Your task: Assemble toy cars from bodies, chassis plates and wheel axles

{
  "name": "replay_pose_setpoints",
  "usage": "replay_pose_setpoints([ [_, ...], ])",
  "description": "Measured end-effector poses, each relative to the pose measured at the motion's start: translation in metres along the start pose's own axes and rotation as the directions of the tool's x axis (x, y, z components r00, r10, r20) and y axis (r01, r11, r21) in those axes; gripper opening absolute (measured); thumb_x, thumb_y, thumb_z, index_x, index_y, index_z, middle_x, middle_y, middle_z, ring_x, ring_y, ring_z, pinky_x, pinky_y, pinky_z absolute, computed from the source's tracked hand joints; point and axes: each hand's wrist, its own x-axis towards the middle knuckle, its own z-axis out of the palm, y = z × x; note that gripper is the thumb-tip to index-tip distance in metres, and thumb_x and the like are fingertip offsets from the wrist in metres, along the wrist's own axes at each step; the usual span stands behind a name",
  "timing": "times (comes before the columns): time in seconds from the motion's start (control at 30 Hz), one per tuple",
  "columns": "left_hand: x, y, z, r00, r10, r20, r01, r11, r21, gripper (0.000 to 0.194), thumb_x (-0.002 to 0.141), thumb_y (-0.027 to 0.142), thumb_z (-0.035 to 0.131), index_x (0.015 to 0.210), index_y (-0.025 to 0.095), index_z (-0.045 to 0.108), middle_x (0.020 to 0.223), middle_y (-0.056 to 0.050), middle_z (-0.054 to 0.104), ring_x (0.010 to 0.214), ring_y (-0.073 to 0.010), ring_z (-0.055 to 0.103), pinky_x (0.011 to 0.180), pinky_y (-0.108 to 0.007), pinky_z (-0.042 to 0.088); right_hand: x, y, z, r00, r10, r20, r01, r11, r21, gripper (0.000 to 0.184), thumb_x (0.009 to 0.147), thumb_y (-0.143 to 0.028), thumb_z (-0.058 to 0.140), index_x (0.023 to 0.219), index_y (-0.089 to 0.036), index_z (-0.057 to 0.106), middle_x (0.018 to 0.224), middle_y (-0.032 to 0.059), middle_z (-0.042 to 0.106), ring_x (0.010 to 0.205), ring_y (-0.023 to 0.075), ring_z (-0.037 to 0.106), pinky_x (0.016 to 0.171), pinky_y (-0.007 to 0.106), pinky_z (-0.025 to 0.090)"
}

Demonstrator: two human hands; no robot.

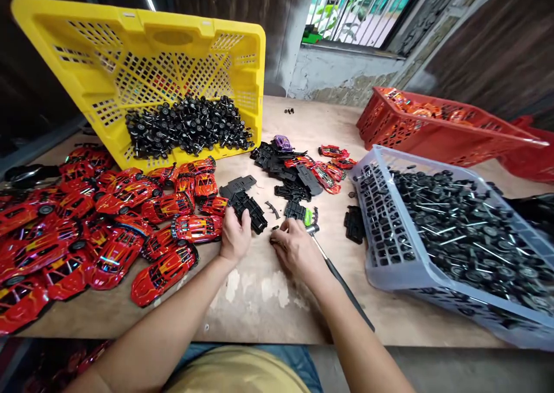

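Note:
My left hand is closed around a black plastic toy car chassis, held tilted above the table. To its right, my right hand has its fingers pinched together low over the tabletop. A small dark piece seems to be at those fingertips, but its kind is hidden. Beside the right wrist lies a hammer with a metal head and black handle. Just beyond both hands, more black chassis lie in a loose pile, with red car bodies and a purple one among them.
Red toy cars are heaped on the left. A tilted yellow crate holds black wheels with axles. On the right stand a clear crate of wheels on axles and a red crate with orange-red bodies.

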Motion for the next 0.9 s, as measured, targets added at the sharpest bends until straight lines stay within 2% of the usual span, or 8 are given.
replay_pose_setpoints([
  [0.1, 0.002, -0.002, -0.001, 1.0, 0.011, -0.029, -0.01, 1.0, 0.027, 0.021, 0.091, 0.04, 0.049, 0.082, 0.021, 0.045, 0.068, -0.003, 0.058, 0.067, -0.02, 0.061, 0.067, -0.033, 0.049, 0.011, -0.006, -0.002, 0.983, 0.029, -0.18, 0.0, 0.988, 0.156, 0.002, 0.088, -0.022, 0.066, 0.089, -0.021, 0.065, 0.087, 0.0051, 0.058, 0.08, 0.02, 0.055, 0.071, 0.031, 0.046],
  [0.2, 0.004, 0.0, 0.0, 0.999, 0.033, -0.04, -0.031, 0.998, 0.045, 0.022, 0.091, 0.041, 0.048, 0.081, 0.022, 0.045, 0.072, -0.005, 0.058, 0.071, -0.0206, 0.061, 0.07, -0.033, 0.049, 0.026, -0.015, 0.007, 0.95, 0.057, -0.306, 0.046, 0.946, 0.32, 0.013, 0.093, -0.033, 0.063, 0.094, -0.02, 0.063, 0.083, 0.0038, 0.06, 0.074, 0.0173, 0.057, 0.069, 0.029, 0.046],
  [0.33, 0.005, 0.004, 0.001, 0.998, 0.054, -0.043, -0.051, 0.997, 0.054, 0.026, 0.092, 0.044, 0.048, 0.079, 0.022, 0.043, 0.071, -0.005, 0.057, 0.068, -0.0201, 0.059, 0.067, -0.032, 0.047, 0.038, -0.021, 0.026, 0.929, -0.004, -0.37, 0.104, 0.962, 0.251, 0.017, 0.094, -0.036, 0.063, 0.09, -0.019, 0.063, 0.083, 0.0046, 0.062, 0.076, 0.0186, 0.057, 0.071, 0.03, 0.044],
  [0.43, 0.005, 0.007, 0.001, 0.997, 0.062, -0.049, -0.059, 0.997, 0.054, 0.028, 0.092, 0.046, 0.048, 0.078, 0.022, 0.043, 0.07, -0.005, 0.056, 0.067, -0.0204, 0.059, 0.066, -0.033, 0.047, 0.038, -0.018, 0.031, 0.891, -0.027, -0.453, 0.122, 0.976, 0.182, 0.019, 0.094, -0.038, 0.062, 0.091, -0.019, 0.062, 0.084, 0.0049, 0.064, 0.08, 0.0194, 0.057, 0.073, 0.032, 0.04],
  [0.5, 0.005, 0.007, 0.001, 0.997, 0.066, -0.047, -0.064, 0.996, 0.056, 0.028, 0.092, 0.046, 0.048, 0.077, 0.023, 0.042, 0.069, -0.005, 0.056, 0.067, -0.0204, 0.058, 0.067, -0.033, 0.047, 0.037, -0.016, 0.03, 0.881, -0.035, -0.471, 0.111, 0.985, 0.134, 0.019, 0.094, -0.039, 0.063, 0.091, -0.02, 0.063, 0.085, 0.0047, 0.065, 0.082, 0.02, 0.056, 0.074, 0.033, 0.037],
  [0.63, 0.004, 0.009, 0.0, 0.997, 0.065, -0.04, -0.063, 0.996, 0.056, 0.028, 0.091, 0.044, 0.047, 0.075, 0.023, 0.04, 0.068, -0.004, 0.054, 0.068, -0.0196, 0.058, 0.069, -0.033, 0.047, 0.037, -0.015, 0.029, 0.896, -0.028, -0.444, 0.056, 0.997, 0.05, 0.019, 0.092, -0.039, 0.065, 0.087, -0.021, 0.063, 0.083, 0.0041, 0.066, 0.083, 0.0214, 0.052, 0.074, 0.035, 0.032],
  [0.9, 0.005, 0.013, -0.006, 0.999, 0.036, -0.035, -0.036, 0.999, -0.001, 0.03, 0.088, 0.043, 0.053, 0.071, 0.023, 0.039, 0.061, 0.001, 0.049, 0.059, -0.0145, 0.049, 0.062, -0.028, 0.045, 0.038, -0.018, 0.033, 0.885, 0.0, -0.466, 0.04, 0.996, 0.076, 0.016, 0.093, -0.036, 0.064, 0.085, -0.022, 0.063, 0.08, 0.0023, 0.065, 0.082, 0.0206, 0.053, 0.078, 0.036, 0.03],
])
